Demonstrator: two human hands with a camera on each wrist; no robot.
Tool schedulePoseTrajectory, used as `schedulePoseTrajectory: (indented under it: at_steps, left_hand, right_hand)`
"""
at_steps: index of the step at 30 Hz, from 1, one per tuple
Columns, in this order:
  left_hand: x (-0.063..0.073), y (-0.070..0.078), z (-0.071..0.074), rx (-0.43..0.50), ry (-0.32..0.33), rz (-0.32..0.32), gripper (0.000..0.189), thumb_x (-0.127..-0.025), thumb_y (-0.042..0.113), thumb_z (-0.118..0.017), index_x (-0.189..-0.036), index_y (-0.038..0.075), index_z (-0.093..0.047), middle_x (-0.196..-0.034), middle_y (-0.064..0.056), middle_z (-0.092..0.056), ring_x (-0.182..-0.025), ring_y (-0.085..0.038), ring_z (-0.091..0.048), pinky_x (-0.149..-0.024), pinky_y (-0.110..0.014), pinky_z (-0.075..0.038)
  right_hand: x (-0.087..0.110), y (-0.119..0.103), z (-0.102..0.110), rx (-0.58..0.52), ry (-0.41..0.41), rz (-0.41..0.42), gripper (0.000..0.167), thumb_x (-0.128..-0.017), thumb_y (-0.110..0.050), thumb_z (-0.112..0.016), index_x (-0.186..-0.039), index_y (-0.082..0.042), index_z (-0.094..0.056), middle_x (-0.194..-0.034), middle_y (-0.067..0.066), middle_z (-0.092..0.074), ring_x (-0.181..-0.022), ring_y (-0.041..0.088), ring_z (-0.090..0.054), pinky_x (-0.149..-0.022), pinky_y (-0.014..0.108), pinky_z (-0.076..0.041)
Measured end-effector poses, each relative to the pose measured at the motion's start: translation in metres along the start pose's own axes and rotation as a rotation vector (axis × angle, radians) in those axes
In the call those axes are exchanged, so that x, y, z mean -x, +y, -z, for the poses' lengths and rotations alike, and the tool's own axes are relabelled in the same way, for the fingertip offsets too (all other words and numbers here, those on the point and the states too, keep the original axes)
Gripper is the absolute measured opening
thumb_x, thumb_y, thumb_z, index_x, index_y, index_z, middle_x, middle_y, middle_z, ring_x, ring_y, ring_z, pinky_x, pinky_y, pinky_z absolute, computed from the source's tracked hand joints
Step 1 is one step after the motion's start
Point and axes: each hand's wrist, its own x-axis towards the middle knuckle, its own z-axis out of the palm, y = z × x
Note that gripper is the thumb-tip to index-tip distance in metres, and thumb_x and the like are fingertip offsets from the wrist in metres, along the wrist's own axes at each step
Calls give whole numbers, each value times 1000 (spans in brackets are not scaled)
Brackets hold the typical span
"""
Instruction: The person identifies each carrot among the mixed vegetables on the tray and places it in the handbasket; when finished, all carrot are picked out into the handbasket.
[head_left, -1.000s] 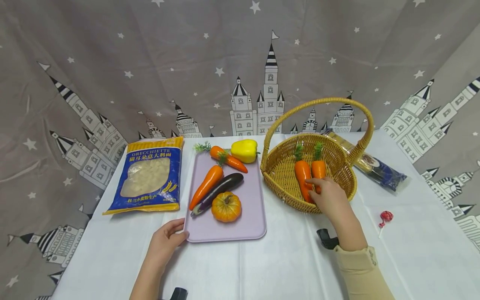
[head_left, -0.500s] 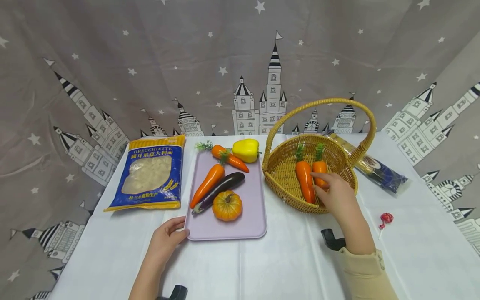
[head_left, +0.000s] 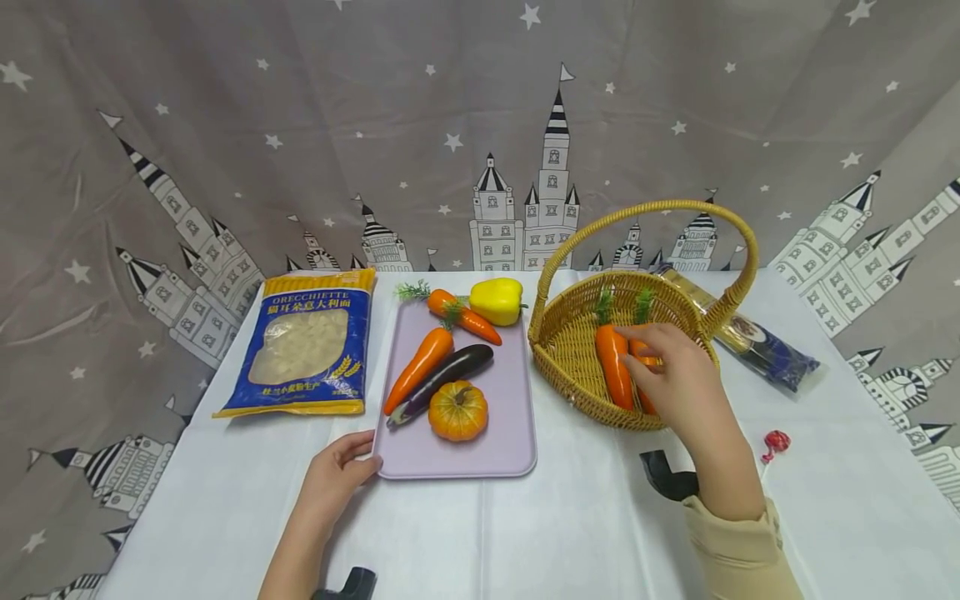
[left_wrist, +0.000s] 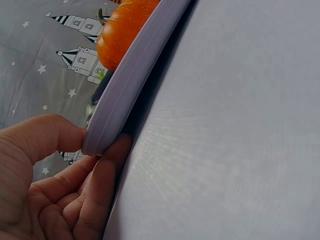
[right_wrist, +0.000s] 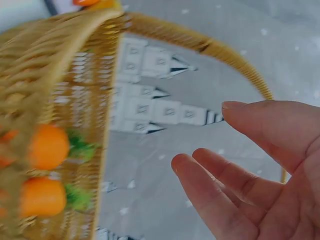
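Left grip: one, pinching the near left corner of the tray, thumb at the rim and a finger beneath it.
Right grip: one, holding nothing, thumb and fingers apart above the basket.
Tray: one, pale purple, on the counter, left of the basket.
Tray carrots: two; the near carrot lies slanted beside the eggplant, the far carrot by the pepper, its leaves beyond the rim.
Eggplant: one, between near carrot and pumpkin.
Pumpkin: one, small and orange, on the tray.
Pepper: one, yellow, at the tray's far right corner.
Basket: one, woven, with one tall handle.
Basket carrots: two, side by side inside, a left carrot and a right carrot, leaves pointing away.
Pasta bag: one, blue and yellow, left of the tray.
Long packet: one, partly behind the basket.
Lollipop: one, red, right of the right forearm.
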Motion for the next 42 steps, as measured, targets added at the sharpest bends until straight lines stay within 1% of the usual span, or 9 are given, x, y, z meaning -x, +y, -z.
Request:
schedulePoseTrajectory:
  at_steps: [6,10,15,23,27,30,34,38,42]
  left_hand:
    - [2,0,2,1,-4,-5,47,-85,10,-65,-129,-3,-55,-119,-21,-63,-88,-18,-64,-71,-22,-52]
    - [2,0,2,13,-5,-14,47,-85,9,-66,-129,-4,-55,-118,-21,-63,-87,-18,-64,-70,-22,-52]
    - [2,-1,1,26,0,-6,46,-84,7,-66,-128,-2,-56,-119,-20,-63,-87,-17,-64,-71,-21,-52]
    - [2,0,1,24,-10,-1,47,-85,10,-67,-128,-3,-56,-118,-21,-63,-88,-20,-64,-73,-25,-54]
    - [2,0,2,23,-7,4,46,-85,9,-66,-128,-3,-56,-118,-21,-63,-88,-19,-64,-73,-25,-53]
    - [2,0,2,39,-10,-2,46,-84,8,-66,-128,-3,-56,-118,-21,-63,-89,-20,-64,-73,-24,-53]
    - [1,-1,1,51,-14,-9,46,-84,7,-66,-127,-4,-56,-117,-21,-63,-88,-20,-65,-73,-24,-53]
    - [2,-1,1,43,-5,6,45,-84,8,-66,-128,-2,-57,-118,-20,-63,-87,-19,-64,-73,-24,-53]
    - [2,0,2,37,-3,10,46,-84,9,-66,-128,-2,-57,-118,-20,-63,-88,-19,-64,-74,-26,-53]
  right_hand:
    - [-6,-26,2,-45,33,90,38,-89,-11,-68,-127,-18,-64,-123,4,-59,-100,26,-62,-82,45,-54]
    - [-14,-42,-4,-82,-8,110,41,-89,-12,-68,-129,-21,-62,-126,0,-58,-102,22,-61,-84,41,-54]
    - [-26,-55,-21,-112,-78,140,40,-90,-12,-68,-129,-17,-62,-127,2,-57,-104,22,-59,-84,38,-54]
    - [-41,-62,-48,-73,-150,142,38,-90,-16,-68,-127,-18,-64,-120,4,-60,-100,23,-62,-84,38,-53]
    - [-51,-65,-63,-29,-177,160,37,-89,-17,-69,-126,-17,-64,-111,4,-61,-91,24,-58,-77,37,-51]
    - [-59,-65,-73,-29,-218,162,37,-89,-15,-68,-126,-17,-64,-113,5,-62,-91,25,-57,-75,36,-50]
    - [-67,-62,-87,-32,-254,160,40,-89,-11,-67,-128,-18,-63,-124,4,-61,-98,24,-60,-80,37,-51]
    - [-75,-65,-99,-3,-276,166,41,-89,-12,-67,-130,-18,-62,-126,6,-60,-101,23,-59,-83,38,-52]
    - [-82,-71,-110,29,-305,152,41,-90,-13,-66,-131,-17,-61,-128,9,-58,-111,26,-56,-93,43,-48]
